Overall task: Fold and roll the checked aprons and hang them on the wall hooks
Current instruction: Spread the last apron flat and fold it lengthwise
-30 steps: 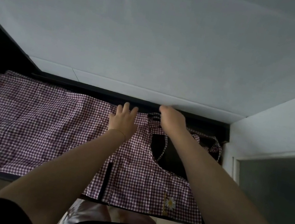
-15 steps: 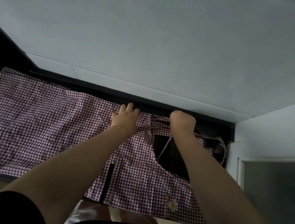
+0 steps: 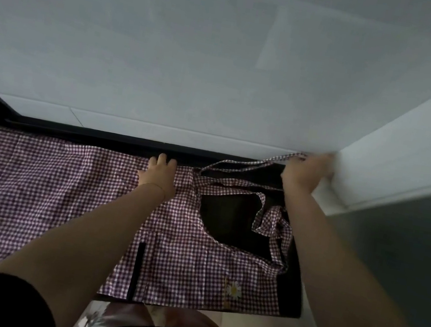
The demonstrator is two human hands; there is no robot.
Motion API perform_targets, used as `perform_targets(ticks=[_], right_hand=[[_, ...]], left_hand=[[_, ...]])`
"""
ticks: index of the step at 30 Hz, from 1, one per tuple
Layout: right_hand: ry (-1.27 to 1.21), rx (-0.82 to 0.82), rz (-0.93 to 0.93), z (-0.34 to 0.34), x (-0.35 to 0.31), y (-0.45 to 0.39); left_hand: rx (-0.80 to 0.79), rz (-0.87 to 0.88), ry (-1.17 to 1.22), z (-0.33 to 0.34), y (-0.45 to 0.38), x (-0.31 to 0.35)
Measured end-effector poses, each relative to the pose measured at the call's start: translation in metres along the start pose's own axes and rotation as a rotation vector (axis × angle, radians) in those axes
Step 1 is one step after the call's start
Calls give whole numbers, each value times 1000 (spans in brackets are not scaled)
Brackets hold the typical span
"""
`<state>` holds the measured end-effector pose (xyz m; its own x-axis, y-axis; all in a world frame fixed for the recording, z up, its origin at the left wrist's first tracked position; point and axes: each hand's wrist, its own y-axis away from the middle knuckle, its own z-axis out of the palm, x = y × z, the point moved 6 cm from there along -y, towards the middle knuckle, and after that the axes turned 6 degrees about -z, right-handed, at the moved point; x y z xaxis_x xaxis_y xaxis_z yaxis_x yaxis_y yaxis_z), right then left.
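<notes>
A purple-and-white checked apron (image 3: 33, 190) lies spread flat across a dark table (image 3: 293, 296), its bib end to the right with a small daisy patch (image 3: 233, 289). My left hand (image 3: 159, 175) presses flat on the cloth near its far edge, fingers straight. My right hand (image 3: 305, 171) grips the end of a checked strap (image 3: 239, 164) and holds it pulled taut up and to the right, close to the white wall corner. A second strap (image 3: 273, 227) lies bunched and looped on the dark tabletop by the bib. No wall hooks are in view.
A plain pale wall (image 3: 197, 60) rises behind the table. A white corner post or door frame (image 3: 379, 168) juts in at the right, right beside my right hand. The table's near edge runs just in front of my body.
My right hand has moved from the apron's neck area out to the right and up, drawing the strap taut. My left hand has stayed pressed on the cloth.
</notes>
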<state>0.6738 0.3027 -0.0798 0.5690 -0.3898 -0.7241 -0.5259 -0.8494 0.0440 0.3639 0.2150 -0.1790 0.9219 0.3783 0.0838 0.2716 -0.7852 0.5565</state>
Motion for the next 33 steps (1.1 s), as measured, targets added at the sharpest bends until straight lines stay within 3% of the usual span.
perform_targets(ticks=[6, 8, 10, 15, 22, 27, 33], right_hand=[[212, -553, -276, 72, -5, 66], [244, -753, -311, 101, 0, 99], [278, -855, -324, 127, 5, 126], [256, -805, -265, 154, 4, 152], [390, -766, -278, 160, 1, 157], [330, -848, -213, 156, 7, 156], [346, -802, -199, 142, 13, 152]], left_hand=[[198, 74, -33, -17, 6, 9], [244, 84, 26, -20, 11, 10], [255, 91, 78, -22, 15, 6], [202, -35, 84, -13, 28, -21], [-75, -152, 88, 23, 40, -51], [-50, -134, 73, 22, 42, -52], [89, -140, 110, 16, 42, -54]])
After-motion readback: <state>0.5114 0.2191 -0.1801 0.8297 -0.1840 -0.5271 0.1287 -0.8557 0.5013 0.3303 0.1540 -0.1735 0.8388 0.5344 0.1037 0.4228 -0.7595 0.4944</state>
